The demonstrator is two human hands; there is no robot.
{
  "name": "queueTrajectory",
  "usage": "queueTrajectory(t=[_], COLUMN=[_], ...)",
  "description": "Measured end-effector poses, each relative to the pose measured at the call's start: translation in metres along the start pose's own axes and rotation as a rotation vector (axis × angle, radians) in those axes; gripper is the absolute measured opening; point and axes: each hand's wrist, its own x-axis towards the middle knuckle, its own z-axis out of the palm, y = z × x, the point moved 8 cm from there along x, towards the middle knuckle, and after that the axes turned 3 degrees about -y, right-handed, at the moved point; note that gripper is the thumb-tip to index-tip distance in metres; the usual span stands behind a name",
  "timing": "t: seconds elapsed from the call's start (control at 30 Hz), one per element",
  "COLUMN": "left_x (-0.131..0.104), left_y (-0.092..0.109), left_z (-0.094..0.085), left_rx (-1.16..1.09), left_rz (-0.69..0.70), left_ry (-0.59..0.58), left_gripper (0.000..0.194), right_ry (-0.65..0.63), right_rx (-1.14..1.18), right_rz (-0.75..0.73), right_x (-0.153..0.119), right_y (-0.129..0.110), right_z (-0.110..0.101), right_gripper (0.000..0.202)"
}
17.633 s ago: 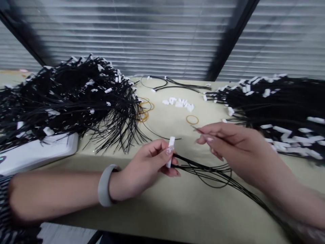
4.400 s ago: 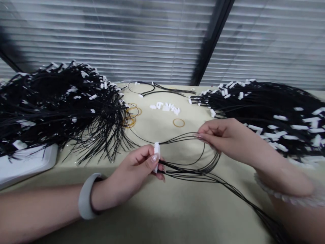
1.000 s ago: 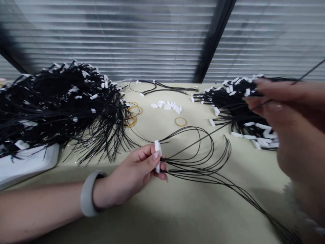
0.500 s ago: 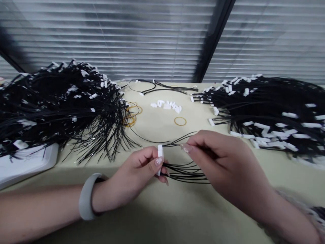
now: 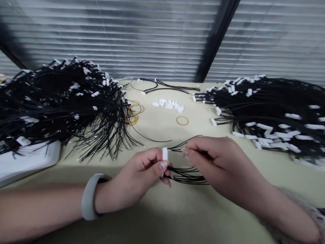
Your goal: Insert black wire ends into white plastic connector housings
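Between the thumb and fingers of my left hand (image 5: 146, 176) a white connector housing (image 5: 165, 154) stands upright. A bundle of black wires (image 5: 186, 174) runs from its lower part to the right, passing behind my right hand (image 5: 215, 162). My right hand is closed in a pinch on thin black wires (image 5: 177, 147), just right of the housing's upper end. Whether those wire tips sit inside the housing or only touch it, I cannot tell. The far ends of the bundle are hidden behind the right hand.
Black wires with white connectors are heaped at the left (image 5: 63, 98) and right (image 5: 274, 101). Loose white connectors (image 5: 169, 104), a yellow rubber band (image 5: 182, 120) and more bands (image 5: 132, 118) lie mid-table. A white tray (image 5: 33, 162) sits under the left heap; blinds (image 5: 152, 40) hang behind.
Both hands and the housing appear slightly further right and lower, while the whole view has also shifted a little. Both hands keep their grips.
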Motion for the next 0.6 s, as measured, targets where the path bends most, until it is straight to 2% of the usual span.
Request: queueTrajectory(t=[0.33,0.6], left_x=[-0.001,-0.002], left_y=[0.012,0.010], left_z=[0.002,0.003], left_rx=[0.201,0.258], left_rz=[-0.001,-0.049], left_ry=[0.023,0.023], left_gripper=[0.020,0.020], right_ry=[-0.011,0.010], right_rx=[-0.012,-0.038], right_rz=[-0.021,-0.059], right_x=[0.001,0.000], right_y=[-0.001,-0.003], right_z=[0.003,0.005], right_gripper=[0.021,0.018])
